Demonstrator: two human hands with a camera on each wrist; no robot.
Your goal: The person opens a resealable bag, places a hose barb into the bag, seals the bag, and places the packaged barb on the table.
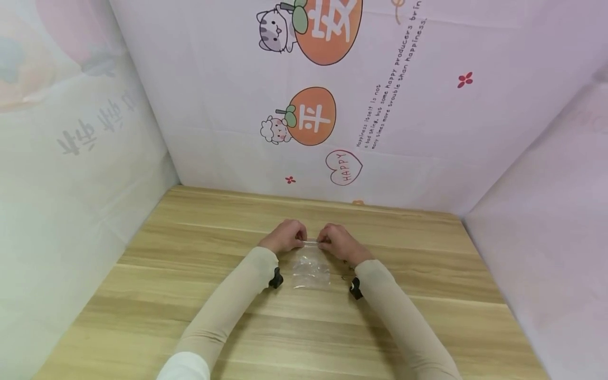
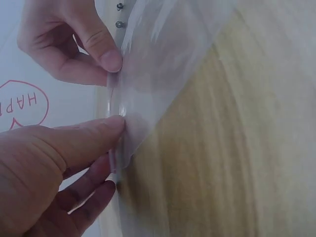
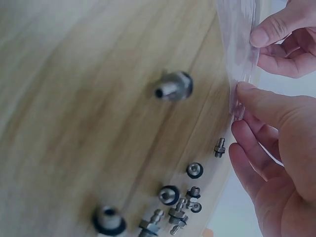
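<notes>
A clear plastic zip bag lies toward me on the table, its top strip raised between both hands. My left hand pinches the left end of that strip between thumb and index finger. At the right end, my right hand pinches it the same way. The left wrist view shows the bag's film sloping away from the two thumbs. Whether the bag's mouth is parted cannot be told. Several metal barbed hose fittings with dark rings are scattered beside my right hand, and one larger-looking fitting stands apart.
The wooden table ends at a printed white cloth wall behind the hands. More cloth walls stand at left and right. A black wrist camera sits on the left sleeve and another on the right.
</notes>
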